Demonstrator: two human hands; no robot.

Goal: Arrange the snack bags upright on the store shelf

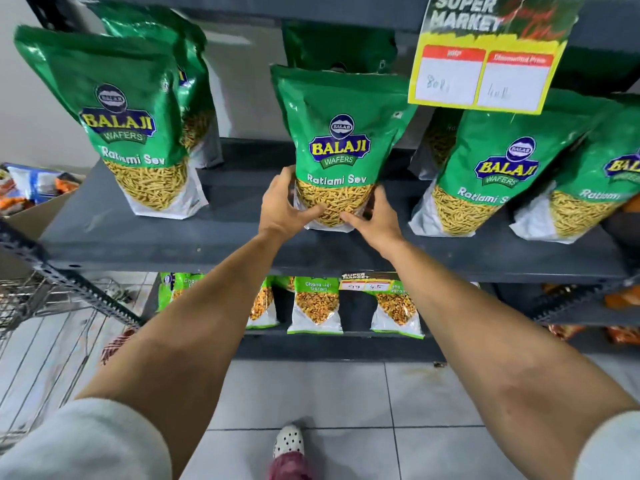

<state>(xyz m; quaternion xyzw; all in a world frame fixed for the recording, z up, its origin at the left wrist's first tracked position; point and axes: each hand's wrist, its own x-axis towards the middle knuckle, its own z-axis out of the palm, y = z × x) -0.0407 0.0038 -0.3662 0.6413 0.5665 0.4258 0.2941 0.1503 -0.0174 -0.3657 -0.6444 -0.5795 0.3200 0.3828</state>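
Rear green bag mostly hidden behind front middle bag, print unreadable. Far-right bag cut by frame edge, label partly gone. Second left bag covered by front left bag. Price sign handwriting blurred, top cropped. Lower-shelf tag digits too small. Orange packs at right edge cut off, unidentifiable.
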